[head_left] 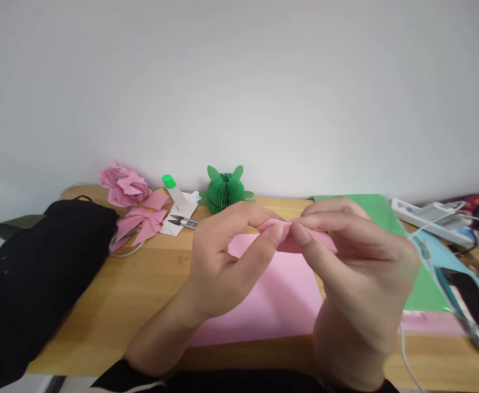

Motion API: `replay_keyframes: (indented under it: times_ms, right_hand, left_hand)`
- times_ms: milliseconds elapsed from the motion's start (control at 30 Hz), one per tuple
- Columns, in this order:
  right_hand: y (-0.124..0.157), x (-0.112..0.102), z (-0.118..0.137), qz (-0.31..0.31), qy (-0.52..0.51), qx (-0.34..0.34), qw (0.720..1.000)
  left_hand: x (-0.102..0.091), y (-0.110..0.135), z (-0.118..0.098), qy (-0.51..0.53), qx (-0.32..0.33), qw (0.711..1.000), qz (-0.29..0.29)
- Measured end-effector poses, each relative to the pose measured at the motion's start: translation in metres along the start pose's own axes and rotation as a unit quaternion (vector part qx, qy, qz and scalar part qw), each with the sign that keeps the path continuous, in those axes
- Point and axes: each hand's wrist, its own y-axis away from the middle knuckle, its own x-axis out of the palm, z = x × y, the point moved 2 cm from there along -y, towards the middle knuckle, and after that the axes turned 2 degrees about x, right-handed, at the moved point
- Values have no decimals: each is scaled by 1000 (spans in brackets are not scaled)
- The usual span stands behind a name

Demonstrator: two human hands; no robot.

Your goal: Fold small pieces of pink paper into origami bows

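Both my hands are raised above the wooden table (141,284) and pinch one small folded strip of pink paper (300,240) between thumbs and fingers. My left hand (226,262) grips its left end, thumb tip pressed on the fold. My right hand (354,262) grips the right part, fingers curled over the strip. A flat pink paper sheet (272,305) lies on the table right below the hands.
A black bag (34,273) covers the table's left. At the back lie pink paper flowers (126,188), pink folded pieces (143,221), a green-capped glue stick (173,191), small scissors (184,221) and a green paper ornament (223,191). Green sheet (386,218), power strip (427,215), cables and a phone (474,303) crowd the right.
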Motion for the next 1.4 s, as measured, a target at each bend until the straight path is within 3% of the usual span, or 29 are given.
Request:
replay_keyframes:
  times_ms: [267, 433, 933, 1167, 1400]
  right_hand:
    - [3, 5, 3, -17, 27, -35, 999]
    - [2, 9, 3, -34, 33, -45, 998]
    - [-2, 7, 0, -11, 29, -58, 998]
    - [0, 5, 2, 34, 21, -28, 999]
    - [1, 2, -8, 6, -31, 104, 994]
  left_hand:
    - [4, 2, 5, 31, -27, 998, -55]
    - [6, 3, 6, 59, 6, 994, -97]
    - [5, 3, 6, 51, 9, 991, -120]
    - [0, 2, 9, 52, 11, 989, -139]
    - [-3, 1, 11, 31, 37, 984, -171]
